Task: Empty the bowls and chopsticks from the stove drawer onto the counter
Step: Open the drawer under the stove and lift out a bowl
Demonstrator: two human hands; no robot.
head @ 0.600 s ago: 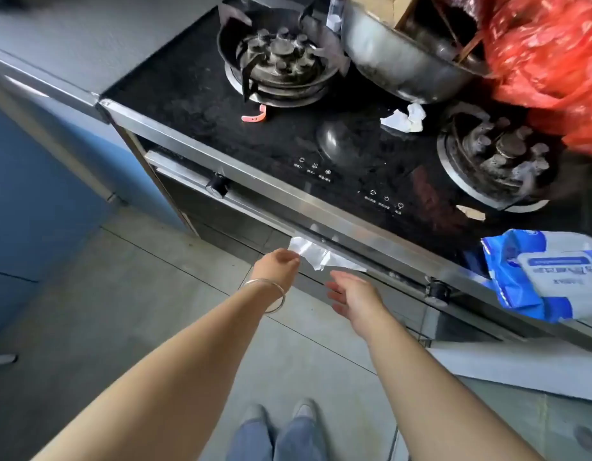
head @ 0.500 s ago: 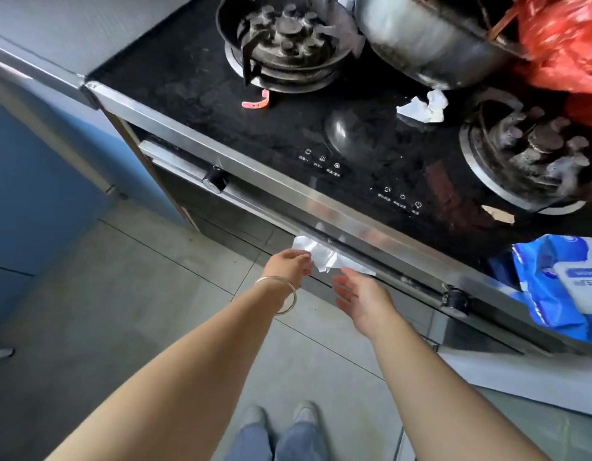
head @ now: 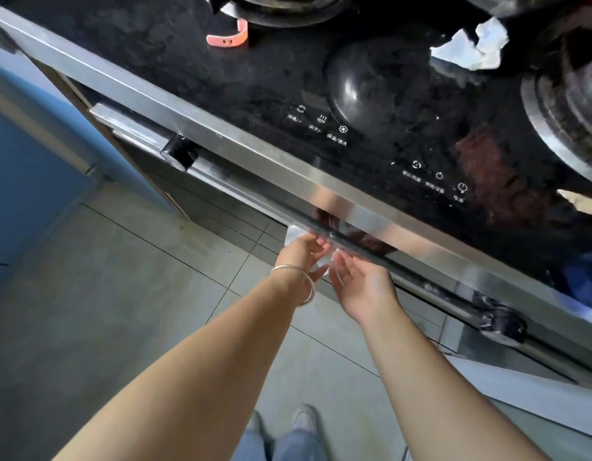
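The stove drawer [head: 221,207] has a dark glass front and sits shut below the steel front edge [head: 221,134] of the stove. No bowls or chopsticks show. My left hand [head: 301,252], with a silver bangle on the wrist, pinches a white tissue [head: 292,233] against the drawer's handle strip [head: 407,266]. My right hand [head: 364,284] is beside it, palm up, fingers apart and reaching up under the same strip. The fingertips of both hands are partly hidden beneath the steel edge.
Two black knobs [head: 179,154] [head: 499,322] flank the drawer front. On the black stovetop lie a pink clip [head: 228,38] and a crumpled tissue [head: 470,48], beside the right burner [head: 570,104]. A blue cabinet [head: 21,161] stands at left. My feet stand on grey floor tiles [head: 121,294].
Both hands have moved up under the steel edge to the drawer handle, and the right hand has turned palm up. The camera has tilted down and closer to the stove front.
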